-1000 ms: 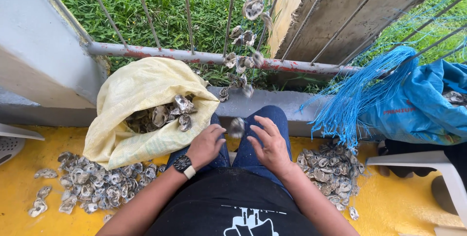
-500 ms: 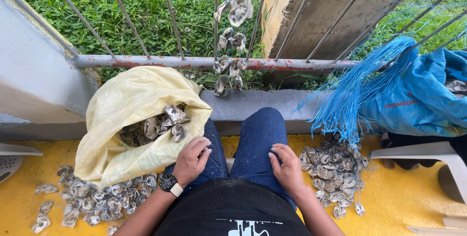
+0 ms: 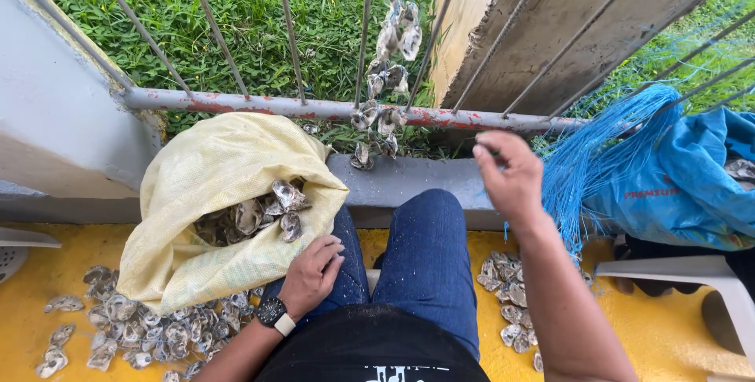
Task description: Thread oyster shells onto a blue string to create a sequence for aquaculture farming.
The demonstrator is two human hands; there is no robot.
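A yellow floor fills the lower frame. Loose oyster shells lie at lower left beside a yellow sack; another shell pile lies right of centre.

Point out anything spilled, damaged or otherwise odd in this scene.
Oyster shells lie loose on the yellow floor below the slumped yellow sack, with another pile by the right leg. The metal rail shows rust where its paint has flaked. Nothing else stands out.
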